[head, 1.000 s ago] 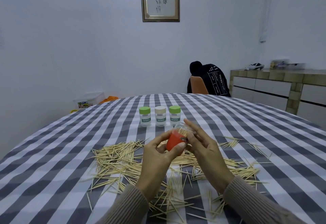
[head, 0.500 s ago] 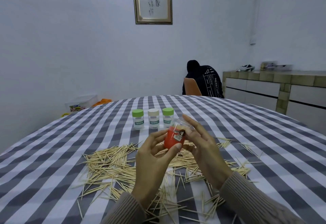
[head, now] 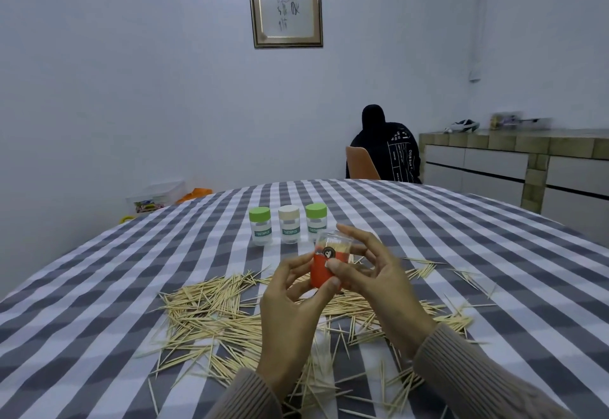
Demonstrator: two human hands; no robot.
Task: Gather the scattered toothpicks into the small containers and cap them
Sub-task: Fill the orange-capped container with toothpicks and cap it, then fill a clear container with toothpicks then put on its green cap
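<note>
Three capped toothpick jars [head: 289, 228] stand in a row mid-counter [head: 99, 286], behind the scattered toothpicks [head: 214, 313]. Held container [head: 326, 263] sits above the pile, between left hand [head: 290, 313] and right hand [head: 379, 283], just before the rightmost jar. Chair [head: 362, 163] behind counter's far edge.

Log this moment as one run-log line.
left hand: holds red container | right hand: holds same container | toothpicks: scattered on table | three capped containers: behind

A red-labelled clear container [head: 324, 267] holding toothpicks is raised above the table, tilted; loose toothpicks [head: 214, 316] sprawl beneath at 6 o'clock; three capped containers [head: 288, 229] stand upright at 12 o'clock.
</note>
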